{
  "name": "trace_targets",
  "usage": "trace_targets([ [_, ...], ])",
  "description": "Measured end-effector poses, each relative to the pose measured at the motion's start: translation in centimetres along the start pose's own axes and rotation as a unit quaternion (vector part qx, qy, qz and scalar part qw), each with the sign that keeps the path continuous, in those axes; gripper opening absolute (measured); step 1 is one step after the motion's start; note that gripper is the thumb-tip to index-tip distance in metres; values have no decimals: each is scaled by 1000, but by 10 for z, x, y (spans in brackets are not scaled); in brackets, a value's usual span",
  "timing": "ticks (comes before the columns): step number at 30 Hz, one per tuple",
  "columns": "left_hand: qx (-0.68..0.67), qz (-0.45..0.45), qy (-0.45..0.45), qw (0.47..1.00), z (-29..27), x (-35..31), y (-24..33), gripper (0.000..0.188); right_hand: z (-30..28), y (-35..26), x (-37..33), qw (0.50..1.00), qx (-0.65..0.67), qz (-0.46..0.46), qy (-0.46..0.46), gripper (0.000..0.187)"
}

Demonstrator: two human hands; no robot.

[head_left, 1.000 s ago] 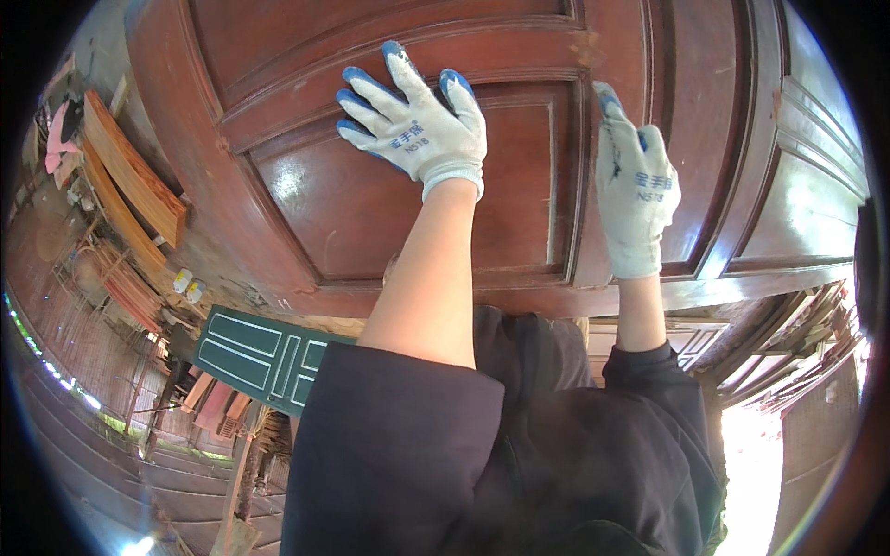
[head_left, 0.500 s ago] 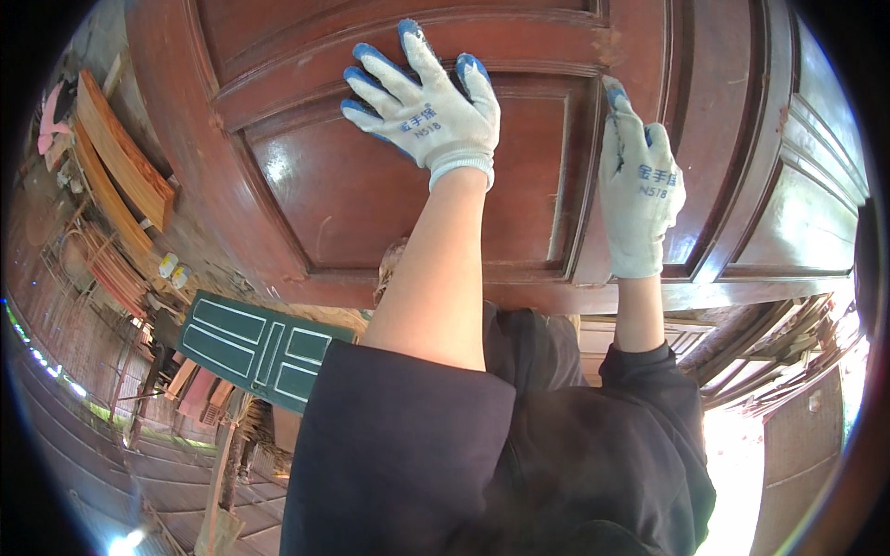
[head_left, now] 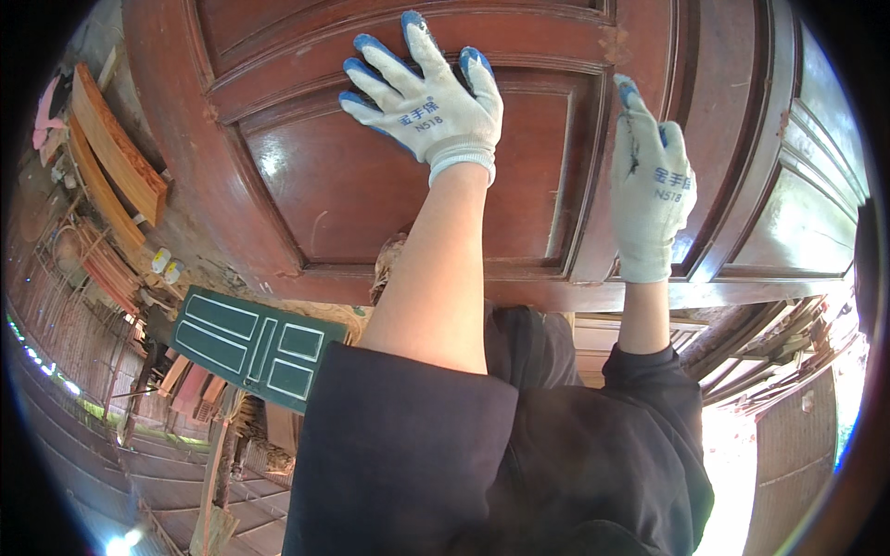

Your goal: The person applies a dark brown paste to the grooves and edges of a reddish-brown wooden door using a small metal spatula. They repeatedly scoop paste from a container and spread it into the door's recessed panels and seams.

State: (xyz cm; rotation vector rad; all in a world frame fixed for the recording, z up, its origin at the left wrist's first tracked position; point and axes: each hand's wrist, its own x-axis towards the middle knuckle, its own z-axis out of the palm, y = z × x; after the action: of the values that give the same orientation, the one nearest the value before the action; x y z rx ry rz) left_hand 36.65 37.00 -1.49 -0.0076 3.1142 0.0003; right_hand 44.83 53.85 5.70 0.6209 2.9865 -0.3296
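Reddish-brown panelled door [head_left: 528, 204], occupying the upper and middle part of the head view, directly before the person's body; raised mouldings divide its surface into recessed panels. Both hands wear whitish knitted gloves with blue-coated fingertips. The left hand [head_left: 434, 107] lies over the upper part of a recessed panel and the rail above it, back of the glove toward the camera, fingers and thumb spread wide; its grip is released, with nothing clasped. The right hand [head_left: 649, 195] is placed to the right of the same panel, over the adjoining upright member, one finger extended toward the upper edge of the view and the others bent. Dark smudges run along the extended finger, whose tip lies just below a pale scuffed patch [head_left: 614, 42] on the door. Whether the bent fingers grasp anything cannot be told, since their undersides are hidden. Dark sleeves [head_left: 399, 435] cover the upper arms, leaving the forearms bare near the wrists. To the left lie curved wooden boards [head_left: 120, 139], a pink item [head_left: 46, 116] beside them, and, lower down, a green door [head_left: 222, 320] with white-outlined panels. At right, beyond the near edge, long pieces of timber [head_left: 769, 343] are heaped together.
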Motion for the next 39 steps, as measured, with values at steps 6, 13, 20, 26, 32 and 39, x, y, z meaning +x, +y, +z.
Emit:
trace_targets([
  [6,4,14,24,1000,6,0,-3,68,21,16,0,999,9,-32,26,32],
  [13,6,10,17,1000,6,1,-2,68,15,15,2,999,29,-15,29,26],
  [20,0,10,20,1000,7,-1,-4,68,18,26,-5,1000,10,7,22,23],
  [26,-4,5,18,1000,6,0,-1,68,17,22,4,995,80,-22,50,23],
  [32,5,14,29,999,8,-1,-4,68,15,15,-3,1000,-4,-27,13,25],
  [39,5,12,28,1000,5,-1,-3,67,12,17,6,999,12,-38,31,29],
])
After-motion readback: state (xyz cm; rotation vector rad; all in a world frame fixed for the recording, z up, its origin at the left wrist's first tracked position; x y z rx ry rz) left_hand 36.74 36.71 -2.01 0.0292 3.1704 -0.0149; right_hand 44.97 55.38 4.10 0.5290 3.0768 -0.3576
